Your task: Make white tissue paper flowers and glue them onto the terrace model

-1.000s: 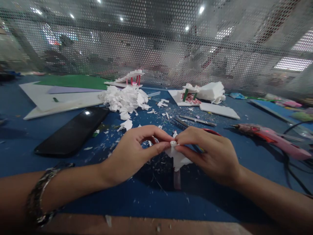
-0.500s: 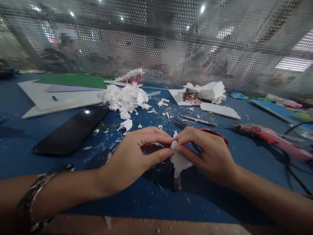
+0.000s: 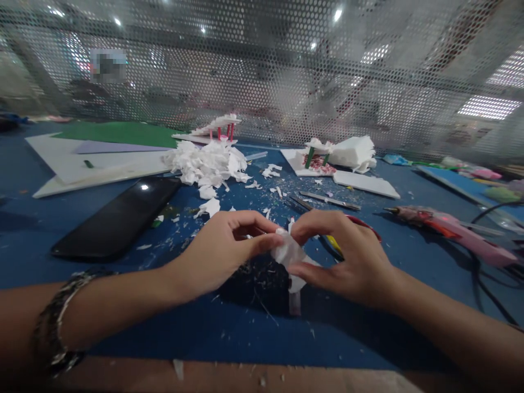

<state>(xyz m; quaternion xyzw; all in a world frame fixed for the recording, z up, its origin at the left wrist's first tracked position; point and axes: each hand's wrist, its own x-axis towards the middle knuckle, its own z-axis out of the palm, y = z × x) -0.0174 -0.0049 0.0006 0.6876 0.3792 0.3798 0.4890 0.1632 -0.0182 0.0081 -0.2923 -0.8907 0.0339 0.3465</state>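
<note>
In the head view, my left hand (image 3: 223, 251) pinches a crumpled white paper scrap (image 3: 286, 248) between thumb and fingertips. My right hand (image 3: 347, 254) curves around the scrap's right side, thumb and forefinger apart, the thumb against the paper. More white paper shows beneath that thumb, above a narrow translucent strip (image 3: 295, 304). Scissors with a red and yellow handle (image 3: 334, 245) lie partly hidden behind my right hand. Just beyond them are metal tweezers (image 3: 331, 200). A heap of torn white paper (image 3: 208, 164) sits past my left hand.
A black phone (image 3: 118, 218) lies at left, near white boards (image 3: 110, 166) and a green sheet (image 3: 118, 132). Two small foam models, one with red posts (image 3: 225, 131), one with green posts (image 3: 315, 155), stand behind. At right is a pink glue gun (image 3: 454, 234) with a cable.
My right fingertips have spread from a pinch against the left ones. The left hand has drawn slightly left with the scrap, exposing more of it and the scissors' yellow handle.
</note>
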